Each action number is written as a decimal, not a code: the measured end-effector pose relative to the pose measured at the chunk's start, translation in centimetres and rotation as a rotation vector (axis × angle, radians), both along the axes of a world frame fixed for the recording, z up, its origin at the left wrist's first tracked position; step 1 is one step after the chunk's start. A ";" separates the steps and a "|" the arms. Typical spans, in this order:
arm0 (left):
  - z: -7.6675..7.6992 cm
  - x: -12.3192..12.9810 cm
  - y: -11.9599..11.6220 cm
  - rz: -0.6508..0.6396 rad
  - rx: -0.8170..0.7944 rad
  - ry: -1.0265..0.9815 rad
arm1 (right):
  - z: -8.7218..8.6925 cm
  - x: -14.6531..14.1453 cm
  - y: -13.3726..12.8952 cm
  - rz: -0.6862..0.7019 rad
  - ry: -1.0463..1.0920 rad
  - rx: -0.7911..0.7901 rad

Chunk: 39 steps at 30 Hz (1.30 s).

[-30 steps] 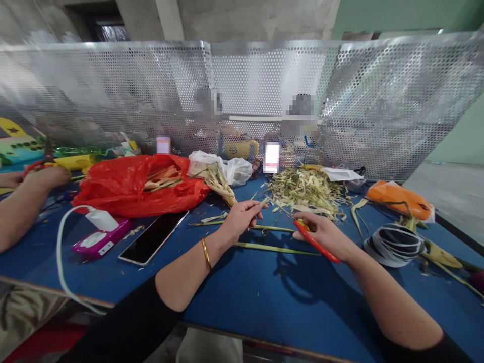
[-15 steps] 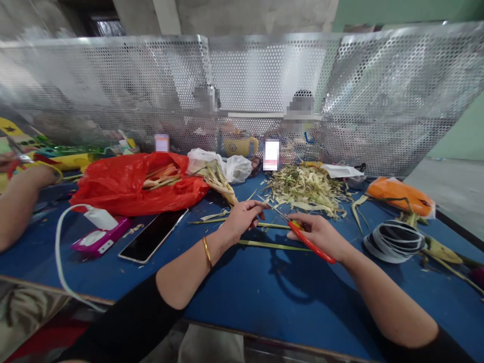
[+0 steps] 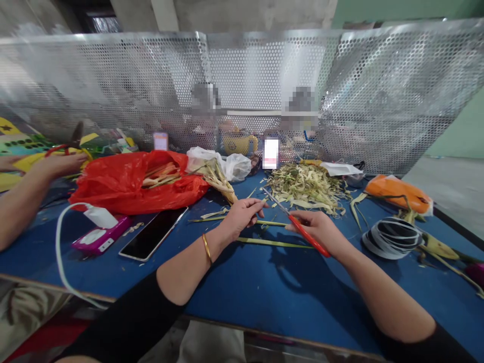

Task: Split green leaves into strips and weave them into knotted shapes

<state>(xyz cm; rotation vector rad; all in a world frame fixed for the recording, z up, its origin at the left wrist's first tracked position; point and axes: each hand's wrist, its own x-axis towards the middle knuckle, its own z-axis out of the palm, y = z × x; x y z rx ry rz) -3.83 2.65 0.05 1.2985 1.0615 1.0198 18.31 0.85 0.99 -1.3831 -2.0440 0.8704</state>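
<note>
Over the middle of the blue table, my left hand (image 3: 242,218) is closed in a pinch; whatever its fingertips hold is too small to make out. My right hand (image 3: 319,232) grips scissors (image 3: 308,236) with red handles, their blades pointing up and left, close to my left fingertips. Beneath both hands lie long pale green plant strips (image 3: 278,243). Just beyond the scissors sits a heap of shredded plant trimmings (image 3: 306,187). A bundle of dry stalks (image 3: 223,185) leans out behind my left hand.
On the left are a red plastic bag (image 3: 109,186), a phone (image 3: 153,236) and a purple power strip (image 3: 100,241) with a white cable. A coil of white strip (image 3: 393,238) and an orange bag (image 3: 399,194) lie right. A perforated metal screen (image 3: 264,70) stands behind. A co-worker's hand (image 3: 62,164) holds scissors.
My scissors have shifted slightly up and left, and their blades show more clearly beside my left fingertips. The co-worker's hand at far left has moved right with raised scissors.
</note>
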 end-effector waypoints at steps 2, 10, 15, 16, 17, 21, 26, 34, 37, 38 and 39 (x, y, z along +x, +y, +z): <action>0.1 -0.1 0.0 0.012 -0.011 0.006 | 0.3 0.2 0.2 -0.125 -0.153 0.090; 2.9 -1.7 -0.4 0.186 0.224 0.155 | 0.5 3.3 1.6 -0.375 -0.865 0.406; 4.5 -3.5 -0.2 0.169 0.122 -0.194 | -0.5 4.1 2.5 -0.313 -0.865 0.317; 4.6 -3.6 -0.1 0.182 0.087 -0.289 | -0.6 4.1 2.6 -0.298 -0.847 0.319; 4.7 -3.7 -0.1 0.205 0.055 -0.360 | -0.6 3.9 2.5 -0.292 -0.801 0.331; 3.8 -2.5 -0.3 0.219 -0.023 -0.281 | 0.1 2.3 1.5 -0.187 -0.112 0.183; 2.3 -0.8 -0.8 -0.036 -0.001 0.126 | 0.6 0.4 -0.3 0.230 0.254 -0.339; 2.0 -4.1 1.1 0.299 0.334 1.002 | -0.2 0.5 0.2 0.187 -0.485 0.329; 1.1 -4.9 1.7 0.275 0.311 1.208 | -0.2 0.5 0.1 0.224 -0.601 0.407; 0.9 -5.0 1.8 0.258 0.303 1.218 | -0.1 0.4 0.1 0.236 -0.621 0.404; 0.7 -5.0 1.9 0.245 0.300 1.217 | -0.1 0.3 0.0 0.241 -0.636 0.399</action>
